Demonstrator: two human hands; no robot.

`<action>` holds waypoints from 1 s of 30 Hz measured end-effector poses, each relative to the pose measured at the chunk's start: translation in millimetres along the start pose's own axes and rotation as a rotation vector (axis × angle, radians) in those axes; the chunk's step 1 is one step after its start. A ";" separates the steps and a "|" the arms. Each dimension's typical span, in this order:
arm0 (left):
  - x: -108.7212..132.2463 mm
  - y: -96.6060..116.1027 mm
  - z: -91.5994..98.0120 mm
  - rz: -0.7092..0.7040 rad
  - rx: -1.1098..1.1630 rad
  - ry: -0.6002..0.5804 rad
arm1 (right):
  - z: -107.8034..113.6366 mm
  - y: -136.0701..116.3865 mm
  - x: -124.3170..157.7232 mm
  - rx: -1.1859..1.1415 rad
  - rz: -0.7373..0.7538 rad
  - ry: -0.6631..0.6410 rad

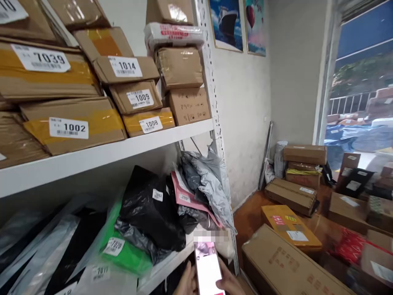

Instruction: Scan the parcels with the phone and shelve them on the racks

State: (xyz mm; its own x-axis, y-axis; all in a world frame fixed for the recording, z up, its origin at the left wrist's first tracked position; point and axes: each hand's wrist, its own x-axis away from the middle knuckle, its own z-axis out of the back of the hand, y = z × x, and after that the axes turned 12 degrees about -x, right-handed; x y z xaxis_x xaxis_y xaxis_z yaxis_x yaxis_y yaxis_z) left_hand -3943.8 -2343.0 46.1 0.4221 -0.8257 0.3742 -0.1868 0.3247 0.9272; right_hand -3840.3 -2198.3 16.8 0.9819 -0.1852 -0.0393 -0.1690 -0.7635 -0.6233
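Note:
A smartphone (208,270) with a lit, mostly white screen stands upright at the bottom middle, in front of the lower shelf. My right hand (229,282) grips its right side, with the thumb over the screen. On the other side, the curled fingers of my left hand (186,280) are against the phone's left edge. The lower parts of both hands are cut off by the frame. Just behind the phone, the shelf bears a black plastic parcel (150,209), a green parcel (125,250) labelled 7020, a pink parcel (187,200) and a grey plastic parcel (211,176).
The white upper shelf (107,153) carries several labelled cardboard boxes, among them box 1002 (76,133). A white shelf post (211,82) stands right of them. More cartons lie on the floor, with a large carton (288,266) closest. Behind them is a window (362,78).

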 end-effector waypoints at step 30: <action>397.8 -199.3 -70.5 -0.141 0.687 0.484 | -200.8 254.3 231.0 0.230 -0.167 -0.057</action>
State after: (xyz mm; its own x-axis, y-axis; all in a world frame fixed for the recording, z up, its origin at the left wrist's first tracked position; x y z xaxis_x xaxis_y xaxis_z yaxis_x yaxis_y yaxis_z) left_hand -3676.2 -2703.7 11.4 0.7854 -0.4986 0.3668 -0.5346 -0.2478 0.8080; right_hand -3673.6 -2559.4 6.1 0.9988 -0.0291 0.0391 0.0127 -0.6187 -0.7855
